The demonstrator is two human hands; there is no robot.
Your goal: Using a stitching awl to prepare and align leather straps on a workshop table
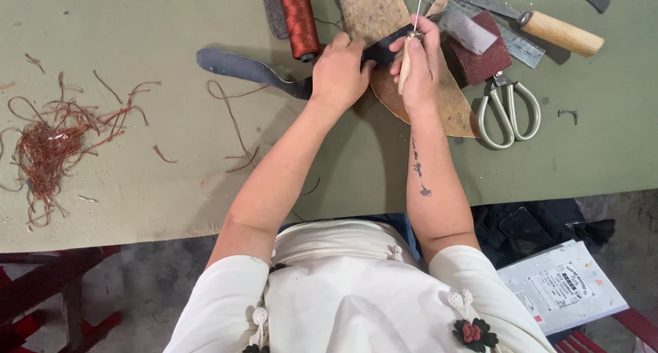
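Observation:
My left hand [339, 72] presses down on a dark leather strap [240, 68] that curves across the green table [171, 188]. My right hand [419, 65] grips a wooden-handled awl [406, 64] upright, its thin metal point rising by my fingers. The strap's other end [391, 43] passes between both hands over a tan leather piece [373, 10]. Both hands touch each other at the strap.
A spool of rust-red thread [298, 18] lies above my left hand. A dark red sanding block [480, 51], scissors [507, 110], a metal ruler [517, 44] and a wooden-handled knife [558, 32] lie to the right. Tangled thread scraps [51, 144] sit at far left. A white package [562, 284] rests below the table edge.

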